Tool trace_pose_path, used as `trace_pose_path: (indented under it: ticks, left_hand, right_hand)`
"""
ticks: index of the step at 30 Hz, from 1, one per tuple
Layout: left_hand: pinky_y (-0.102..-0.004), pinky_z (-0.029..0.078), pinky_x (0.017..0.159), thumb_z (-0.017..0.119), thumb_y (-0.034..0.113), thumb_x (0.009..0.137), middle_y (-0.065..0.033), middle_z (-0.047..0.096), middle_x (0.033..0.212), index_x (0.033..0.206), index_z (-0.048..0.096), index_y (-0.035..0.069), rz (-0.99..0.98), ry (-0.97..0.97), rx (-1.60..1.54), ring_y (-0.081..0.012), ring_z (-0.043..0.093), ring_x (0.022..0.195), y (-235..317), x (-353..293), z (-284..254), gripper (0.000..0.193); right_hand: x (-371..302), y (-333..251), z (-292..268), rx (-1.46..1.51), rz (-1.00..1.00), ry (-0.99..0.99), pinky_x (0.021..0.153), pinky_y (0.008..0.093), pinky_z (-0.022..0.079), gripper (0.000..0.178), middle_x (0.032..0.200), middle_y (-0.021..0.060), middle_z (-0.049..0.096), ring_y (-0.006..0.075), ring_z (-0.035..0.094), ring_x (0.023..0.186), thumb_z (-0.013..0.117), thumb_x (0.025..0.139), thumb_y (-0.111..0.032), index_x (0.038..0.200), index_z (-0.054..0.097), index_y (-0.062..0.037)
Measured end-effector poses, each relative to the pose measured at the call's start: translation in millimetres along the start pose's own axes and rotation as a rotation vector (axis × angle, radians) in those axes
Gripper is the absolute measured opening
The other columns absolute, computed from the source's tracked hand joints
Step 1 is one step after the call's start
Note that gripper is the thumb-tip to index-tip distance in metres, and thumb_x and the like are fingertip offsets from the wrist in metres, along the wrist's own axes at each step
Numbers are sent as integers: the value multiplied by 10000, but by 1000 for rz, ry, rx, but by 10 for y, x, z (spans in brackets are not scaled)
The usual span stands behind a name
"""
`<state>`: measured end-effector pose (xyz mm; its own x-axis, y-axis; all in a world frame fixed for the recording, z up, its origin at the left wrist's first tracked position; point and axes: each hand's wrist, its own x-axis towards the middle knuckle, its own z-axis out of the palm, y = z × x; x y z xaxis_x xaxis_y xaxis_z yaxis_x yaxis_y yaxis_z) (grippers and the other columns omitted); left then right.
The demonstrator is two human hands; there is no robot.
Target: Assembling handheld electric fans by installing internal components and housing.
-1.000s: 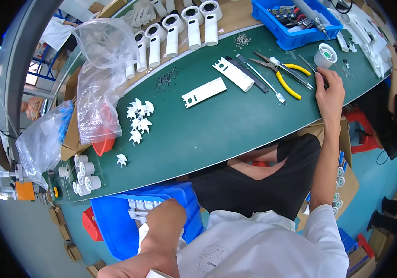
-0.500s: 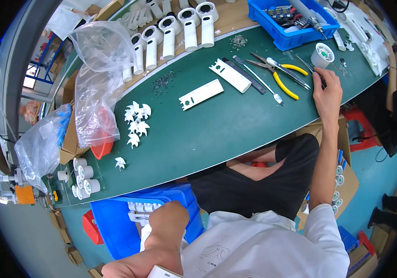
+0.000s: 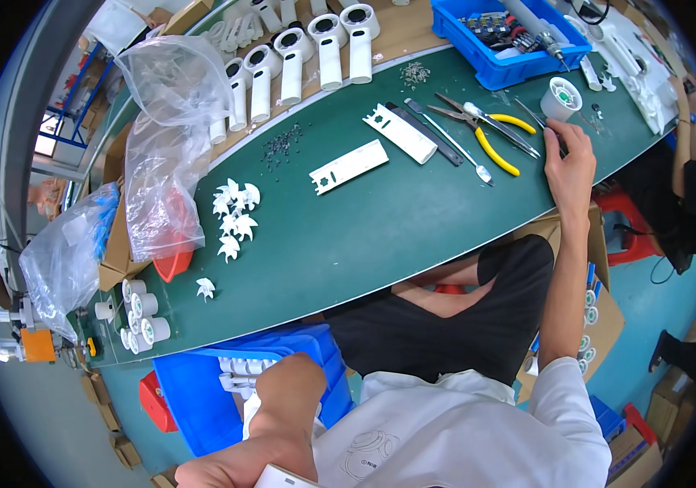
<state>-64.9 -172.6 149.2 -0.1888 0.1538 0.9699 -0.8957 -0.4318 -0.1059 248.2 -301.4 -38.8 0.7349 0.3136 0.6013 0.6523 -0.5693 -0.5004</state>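
My right hand [image 3: 572,159] rests on the green table at the right, fingers curled round a slim tool with a thin metal shaft [image 3: 528,111]. Its fingertips are right below a white round cup-shaped part [image 3: 561,99] with a green spot inside, close enough that I cannot tell whether they touch. My left forearm [image 3: 279,407] reaches down at the blue bin [image 3: 193,398], which holds white parts [image 3: 242,366]; the left hand is hidden. Left of my right hand lie yellow-handled pliers [image 3: 490,142], a metal spatula-like tool [image 3: 454,142] and two white handle shells [image 3: 350,167].
White fan blades [image 3: 236,211], dark small pieces [image 3: 281,145] and screws [image 3: 415,75] lie on the table. White handheld fan bodies [image 3: 328,57] line the back; a blue tray [image 3: 511,73] holds parts. White cups [image 3: 153,328] and plastic bags [image 3: 165,179] are at left.
The view has shifted slightly. My right hand stays beside the white cup, and my left arm stays at the blue bin.
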Motion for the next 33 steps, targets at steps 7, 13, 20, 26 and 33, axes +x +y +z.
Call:
trace_pose_path:
  ticks: [7, 13, 20, 26, 33]
  left_hand:
    - [-260, 483, 378, 578, 88, 875, -36, 551, 716, 1006, 523, 32, -196, 90, -108, -120, 547, 482, -47, -177, -285, 152]
    - [-355, 504, 680, 569, 421, 929, -124, 538, 1008, 1294, 366, 33, -1215, 364, -144, -217, 573, 810, -740, -900, -1126, 570]
    - [-316, 493, 856, 424, 254, 1010, -138, 550, 1126, 1323, 361, -35, -1392, 57, 169, -174, 589, 956, -1044, -1425, -1442, 431]
    - [-301, 508, 784, 402, 175, 1005, -126, 558, 1090, 1325, 362, -48, -1373, -9, 261, -154, 599, 894, -1028, -1399, -1386, 393]
    - [-293, 516, 751, 385, 171, 1005, -127, 564, 1059, 1335, 353, -44, -1448, -8, 203, -149, 604, 848, -1020, -1432, -1404, 395]
  right_hand:
    - [-64, -539, -167, 289, -323, 224, 811, 316, 489, 181, 997, 160, 659, 249, 631, 913, 601, 861, 39, 1026, 672, 18]
    - [275, -1738, 333, 887, -541, -449, 775, 327, 495, 234, 976, 152, 660, 258, 634, 856, 566, 886, -67, 1084, 654, 19]
    - [105, -2018, 1043, 1074, -309, -710, 791, 302, 529, 304, 1100, 137, 605, 196, 631, 961, 562, 933, -92, 1215, 556, 22]
    - [59, -1952, 1088, 1012, -332, -676, 744, 292, 550, 305, 1070, 143, 585, 205, 638, 897, 619, 854, 14, 1154, 568, 31]
    - [100, -1923, 1050, 980, -341, -710, 744, 290, 556, 296, 1071, 149, 585, 204, 639, 888, 626, 842, 27, 1131, 568, 45]
